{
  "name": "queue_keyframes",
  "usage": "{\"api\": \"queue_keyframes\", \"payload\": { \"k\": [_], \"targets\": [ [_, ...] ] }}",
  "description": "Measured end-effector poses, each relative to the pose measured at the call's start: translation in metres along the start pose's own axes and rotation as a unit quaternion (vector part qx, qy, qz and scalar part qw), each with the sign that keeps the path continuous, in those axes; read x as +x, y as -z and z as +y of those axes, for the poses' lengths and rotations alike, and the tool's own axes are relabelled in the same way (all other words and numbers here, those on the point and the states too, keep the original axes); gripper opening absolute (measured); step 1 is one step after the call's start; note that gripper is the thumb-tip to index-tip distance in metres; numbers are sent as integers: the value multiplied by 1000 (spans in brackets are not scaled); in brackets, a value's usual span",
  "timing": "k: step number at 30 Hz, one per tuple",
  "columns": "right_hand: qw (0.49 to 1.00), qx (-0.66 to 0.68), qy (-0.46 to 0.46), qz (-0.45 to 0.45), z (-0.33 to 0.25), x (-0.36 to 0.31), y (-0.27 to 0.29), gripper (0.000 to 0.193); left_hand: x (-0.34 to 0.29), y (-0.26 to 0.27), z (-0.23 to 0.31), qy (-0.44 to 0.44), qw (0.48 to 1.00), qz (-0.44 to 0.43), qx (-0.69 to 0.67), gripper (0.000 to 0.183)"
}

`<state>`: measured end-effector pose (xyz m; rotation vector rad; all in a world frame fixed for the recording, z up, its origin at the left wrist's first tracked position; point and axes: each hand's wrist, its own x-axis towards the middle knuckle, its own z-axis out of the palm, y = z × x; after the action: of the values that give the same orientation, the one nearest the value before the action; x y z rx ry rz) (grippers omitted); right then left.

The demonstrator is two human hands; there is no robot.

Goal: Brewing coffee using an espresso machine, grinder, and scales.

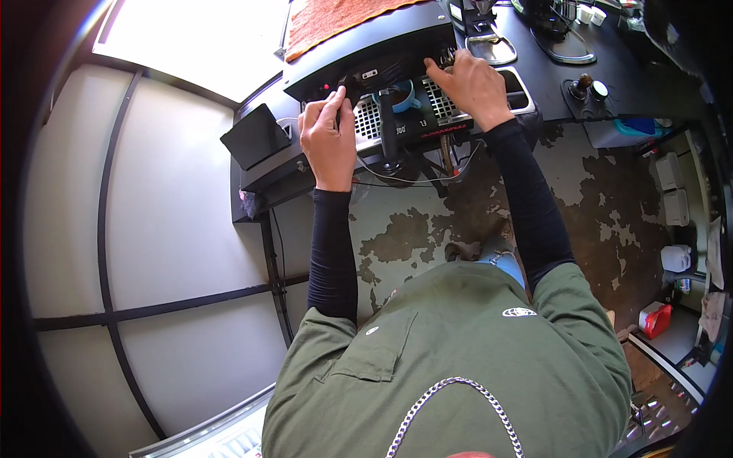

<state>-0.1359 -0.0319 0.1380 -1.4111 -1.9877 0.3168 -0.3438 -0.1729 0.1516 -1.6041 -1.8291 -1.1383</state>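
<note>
A black espresso machine (366,46) stands in front of me. From its middle a portafilter handle (388,141) sticks out toward me. Behind the handle a blue cup (408,98) rests on the drip tray grille (368,130). My left hand (328,141) is raised at the machine's left front, thumb and fingers pinched at a dark part mostly hidden by them. Over at the right front, my right hand (475,88) has its fingers bent around something by the panel edge, its thumb stretched toward the machine. What that hand grips is covered.
An orange cloth (343,23) covers the machine's top. A dark tablet (256,137) stands left of it. On the right counter are a tamper (582,82) and a metal-rimmed tray (492,49). A thin cable (420,179) hangs along the counter's front edge.
</note>
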Motion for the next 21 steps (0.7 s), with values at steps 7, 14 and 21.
{"api": "queue_keyframes", "payload": {
  "k": [7, 14, 21],
  "targets": [
    [1000, 5, -5, -2, -1, 0, 0, 61, 0, 1, 2, 2, 1000, 3, -14, 22],
    [1000, 9, -10, -6, 1, 0, 0, 61, -1, -2, -2, 24, 999, -1, -31, 23],
    [1000, 15, -12, -9, 1, 0, 0, 62, -1, -2, 1, 17, 999, 3, -32, 23]
  ]
}}
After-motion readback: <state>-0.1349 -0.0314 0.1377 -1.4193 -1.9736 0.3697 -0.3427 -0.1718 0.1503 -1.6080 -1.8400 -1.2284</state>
